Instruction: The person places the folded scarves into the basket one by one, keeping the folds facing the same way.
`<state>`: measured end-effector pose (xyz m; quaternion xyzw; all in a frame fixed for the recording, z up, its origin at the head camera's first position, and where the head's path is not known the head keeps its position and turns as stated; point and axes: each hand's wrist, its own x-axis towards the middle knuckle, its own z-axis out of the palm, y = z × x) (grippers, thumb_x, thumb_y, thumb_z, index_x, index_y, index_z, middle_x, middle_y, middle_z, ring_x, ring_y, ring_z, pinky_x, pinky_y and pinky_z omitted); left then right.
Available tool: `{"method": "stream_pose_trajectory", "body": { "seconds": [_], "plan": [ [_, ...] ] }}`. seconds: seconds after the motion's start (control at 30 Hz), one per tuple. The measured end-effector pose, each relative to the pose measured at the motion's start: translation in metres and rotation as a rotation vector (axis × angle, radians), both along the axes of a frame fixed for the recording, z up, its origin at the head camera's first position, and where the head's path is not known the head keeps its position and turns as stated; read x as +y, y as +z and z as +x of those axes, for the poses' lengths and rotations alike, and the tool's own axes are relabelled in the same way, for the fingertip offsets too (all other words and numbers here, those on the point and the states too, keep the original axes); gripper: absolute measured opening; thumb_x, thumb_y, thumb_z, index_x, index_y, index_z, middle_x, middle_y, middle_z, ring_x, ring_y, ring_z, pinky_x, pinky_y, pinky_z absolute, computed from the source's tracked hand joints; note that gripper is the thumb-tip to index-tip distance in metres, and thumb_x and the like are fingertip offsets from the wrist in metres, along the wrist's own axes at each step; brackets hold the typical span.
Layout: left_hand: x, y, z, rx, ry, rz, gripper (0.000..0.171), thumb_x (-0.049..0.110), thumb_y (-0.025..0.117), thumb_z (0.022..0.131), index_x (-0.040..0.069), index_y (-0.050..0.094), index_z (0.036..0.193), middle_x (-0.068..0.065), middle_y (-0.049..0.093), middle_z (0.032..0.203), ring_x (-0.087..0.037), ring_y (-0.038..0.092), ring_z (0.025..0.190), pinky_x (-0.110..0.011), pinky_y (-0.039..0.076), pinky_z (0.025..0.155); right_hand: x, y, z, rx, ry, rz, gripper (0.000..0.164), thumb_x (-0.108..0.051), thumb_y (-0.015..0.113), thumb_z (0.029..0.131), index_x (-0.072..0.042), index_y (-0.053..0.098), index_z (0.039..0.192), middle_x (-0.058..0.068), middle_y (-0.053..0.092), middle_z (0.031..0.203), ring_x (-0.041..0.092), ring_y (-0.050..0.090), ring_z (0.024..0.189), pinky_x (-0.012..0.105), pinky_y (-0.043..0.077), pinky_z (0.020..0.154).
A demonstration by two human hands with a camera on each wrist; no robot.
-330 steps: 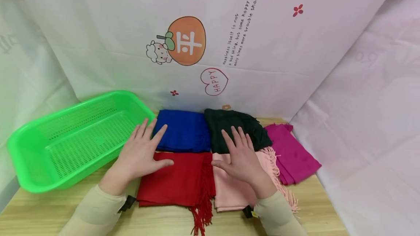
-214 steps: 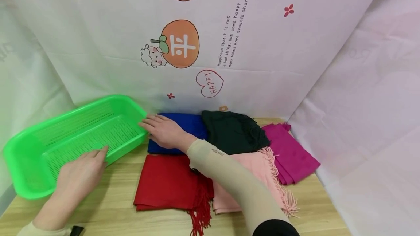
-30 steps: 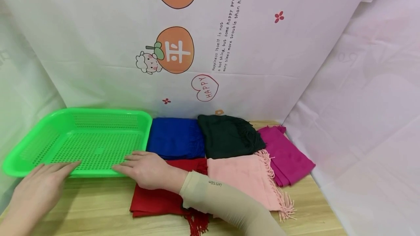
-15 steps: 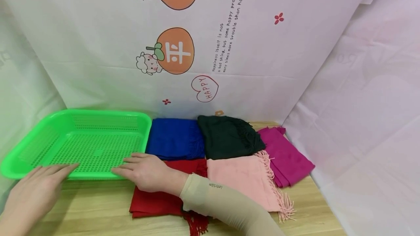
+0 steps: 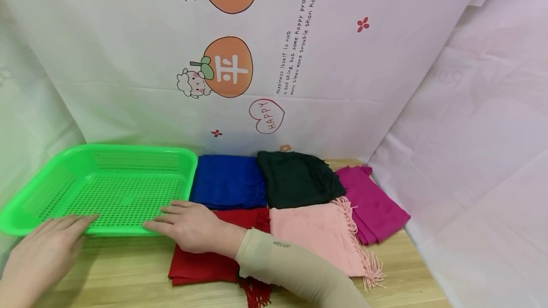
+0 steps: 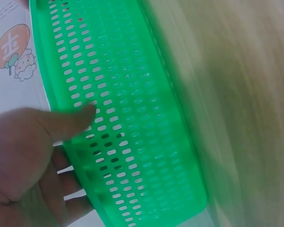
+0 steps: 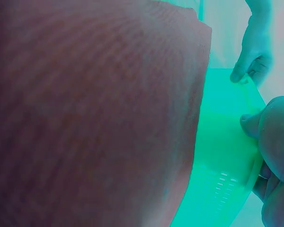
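A green plastic basket with a perforated bottom and walls stands on the table at the left, its long side against the back cloth. My left hand grips its near rim at the left. In the left wrist view, the left thumb presses the outer wall while the fingers reach over the rim. My right hand pinches the same rim near the right corner, thumb outside, as the right wrist view shows. The right forearm crosses over a folded red scarf, hiding part of it. Nothing lies in the basket.
Right of the basket lie a folded blue scarf, a dark green scarf, a pink fringed scarf and a magenta scarf. White printed cloth walls in the wooden table at the back and sides.
Earlier, both hands were spread over the scarves; then they moved to the basket. The basket has turned from slanting to lying along the back cloth. Over the last second it has shifted slightly nearer.
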<state>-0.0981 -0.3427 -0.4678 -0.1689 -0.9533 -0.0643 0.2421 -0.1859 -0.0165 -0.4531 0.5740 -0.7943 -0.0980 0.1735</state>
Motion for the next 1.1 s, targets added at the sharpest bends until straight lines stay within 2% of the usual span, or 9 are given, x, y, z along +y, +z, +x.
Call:
{"method": "stream_pose_trajectory", "body": {
  "seconds": [0.13,0.37,0.5,0.63,0.7,0.87,1.0,1.1],
  "plan": [
    [0.004,0.001,-0.006,-0.029,-0.044,0.002,0.062,0.004,0.093,0.077,-0.001,0.072,0.135,-0.033,0.074,0.12,-0.058,0.069,0.109,-0.073,0.052,0.094,0.002,-0.002,-0.001,0.001,-0.02,0.001,0.052,-0.022,0.038,0.121,-0.028,0.045,0.172,-0.011,0.059,0.163,0.01,0.048,0.156,0.031,0.018,0.135],
    [0.022,0.005,-0.014,-0.04,-0.106,0.008,0.075,0.014,0.097,0.072,0.0,0.07,0.14,-0.031,0.075,0.123,-0.057,0.071,0.11,-0.074,0.054,0.094,0.013,-0.003,-0.004,-0.043,-0.059,-0.009,0.055,-0.036,0.048,0.12,-0.028,0.04,0.174,-0.002,0.047,0.174,0.015,0.038,0.163,0.035,0.013,0.137],
    [0.03,0.008,-0.017,-0.034,-0.129,0.001,0.077,0.026,0.097,0.076,0.001,0.069,0.143,-0.031,0.075,0.125,-0.056,0.072,0.11,-0.074,0.054,0.095,0.02,-0.003,-0.007,-0.043,-0.06,-0.062,0.061,-0.041,0.057,0.117,-0.025,0.042,0.174,0.004,0.044,0.176,0.02,0.036,0.165,0.036,0.016,0.137],
    [0.039,0.011,-0.021,-0.033,-0.156,-0.017,0.078,0.043,0.093,0.083,0.001,0.069,0.144,-0.029,0.075,0.127,-0.055,0.073,0.111,-0.073,0.056,0.095,0.03,-0.003,-0.011,-0.052,-0.068,-0.103,0.064,-0.043,0.061,0.116,-0.022,0.043,0.173,0.007,0.044,0.175,0.022,0.035,0.165,0.036,0.018,0.136],
    [0.044,0.013,-0.022,-0.033,-0.167,-0.029,0.08,0.044,0.093,0.082,0.002,0.069,0.145,-0.028,0.075,0.128,-0.054,0.072,0.112,-0.073,0.055,0.096,0.035,-0.003,-0.012,-0.063,-0.077,-0.113,0.065,-0.043,0.062,0.115,-0.022,0.043,0.173,0.008,0.044,0.175,0.023,0.035,0.165,0.036,0.019,0.136],
    [0.06,0.017,-0.026,-0.018,-0.201,-0.053,0.082,0.028,0.102,0.073,0.001,0.071,0.143,-0.025,0.075,0.131,-0.052,0.07,0.121,-0.073,0.052,0.103,0.046,-0.004,-0.013,-0.094,-0.092,-0.15,0.066,-0.043,0.065,0.113,-0.02,0.044,0.172,0.011,0.043,0.176,0.024,0.034,0.166,0.037,0.021,0.136],
    [0.072,0.018,-0.029,-0.004,-0.23,-0.068,0.082,0.029,0.103,0.074,0.001,0.07,0.144,-0.023,0.074,0.135,-0.051,0.067,0.128,-0.069,0.048,0.112,0.056,-0.005,-0.013,-0.139,-0.125,-0.164,0.067,-0.043,0.065,0.113,-0.02,0.044,0.172,0.012,0.041,0.177,0.025,0.032,0.167,0.037,0.02,0.135],
    [0.078,0.019,-0.029,-0.016,-0.244,-0.063,0.083,0.034,0.101,0.077,0.003,0.069,0.146,-0.022,0.073,0.138,-0.05,0.065,0.131,-0.064,0.039,0.125,0.063,-0.004,-0.013,-0.177,-0.158,-0.167,0.067,-0.043,0.065,0.113,-0.02,0.043,0.172,0.011,0.039,0.178,0.026,0.031,0.167,0.038,0.022,0.135]
  ]
}}
